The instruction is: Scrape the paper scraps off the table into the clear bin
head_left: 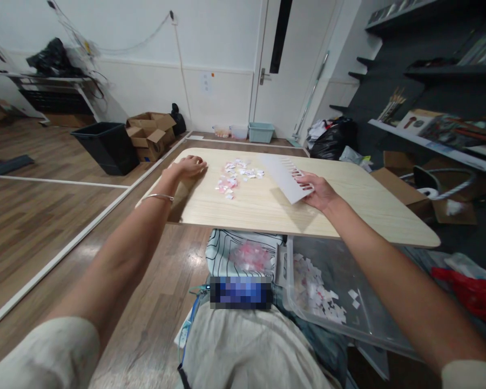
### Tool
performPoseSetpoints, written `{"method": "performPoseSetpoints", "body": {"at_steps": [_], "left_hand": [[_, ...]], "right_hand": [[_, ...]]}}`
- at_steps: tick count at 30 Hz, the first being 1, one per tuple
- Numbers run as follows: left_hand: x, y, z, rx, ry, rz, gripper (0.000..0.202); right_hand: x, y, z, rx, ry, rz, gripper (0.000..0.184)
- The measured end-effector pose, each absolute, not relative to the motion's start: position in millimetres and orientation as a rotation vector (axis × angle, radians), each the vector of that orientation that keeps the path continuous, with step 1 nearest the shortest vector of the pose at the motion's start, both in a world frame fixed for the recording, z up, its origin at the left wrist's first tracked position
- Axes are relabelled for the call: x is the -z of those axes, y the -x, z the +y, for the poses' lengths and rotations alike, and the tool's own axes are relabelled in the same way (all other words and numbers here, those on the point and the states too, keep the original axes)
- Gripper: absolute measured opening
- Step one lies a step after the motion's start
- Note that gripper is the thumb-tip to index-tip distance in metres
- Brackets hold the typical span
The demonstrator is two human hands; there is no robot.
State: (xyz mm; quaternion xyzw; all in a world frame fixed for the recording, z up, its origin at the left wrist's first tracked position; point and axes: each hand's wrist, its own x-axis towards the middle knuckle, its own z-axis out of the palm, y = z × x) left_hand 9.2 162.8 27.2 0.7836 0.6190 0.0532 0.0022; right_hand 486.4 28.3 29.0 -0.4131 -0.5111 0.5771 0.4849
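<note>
My right hand [319, 190] grips a thin white sheet with a row of comb-like slots along one edge [283, 178], held tilted over the table [348, 202]. My left hand [191, 165] rests palm down on the table's left part, fingers apart and holding nothing. Between my hands lies a loose scatter of small white and pink paper-like pieces [228, 181]. Beneath the near edge, a clear plastic bin [372, 308] has many similar white pieces [314, 286] in it. Left of the bin, pinkish pieces in what looks like clear wrapping [251, 255] lie on a patterned cloth [218, 259].
A black bin [107, 148] and open cardboard boxes [152, 135] stand on the floor beyond the table's left side. A light-blue basket [261, 132] sits by the door [294, 70]. Dark shelves [445, 129] and another carton [400, 186] line the right. A pixelated object [241, 293] lies at my lap.
</note>
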Motion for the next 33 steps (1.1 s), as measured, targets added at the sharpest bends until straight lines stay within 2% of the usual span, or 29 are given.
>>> {"method": "performPoseSetpoints", "body": {"at_steps": [4, 9, 16, 22, 29, 33], "left_hand": [[-14, -30, 152, -0.252, -2.232, 2.091, 0.077], [-13, -26, 141, -0.279, -2.293, 2.008, 0.075], [-17, -18, 143, -0.320, -2.283, 1.964, 0.068], [-17, -16, 144, -0.347, -2.268, 1.964, 0.064], [-18, -16, 142, -0.367, -2.254, 1.965, 0.065], [-19, -15, 142, -0.339, -2.247, 1.975, 0.068]], "right_hand": [[-30, -483, 27, -1.311, 0.914, -1.275, 0.070], [-29, -484, 37, -1.089, 0.882, -1.048, 0.075], [-26, -478, 37, -1.018, 1.067, -1.107, 0.066], [-27, -470, 31, -0.979, 1.160, -1.229, 0.047], [-31, -461, 64, -0.983, 1.084, -1.315, 0.056], [-28, -454, 74, -0.949, 1.093, -1.349, 0.055]]}}
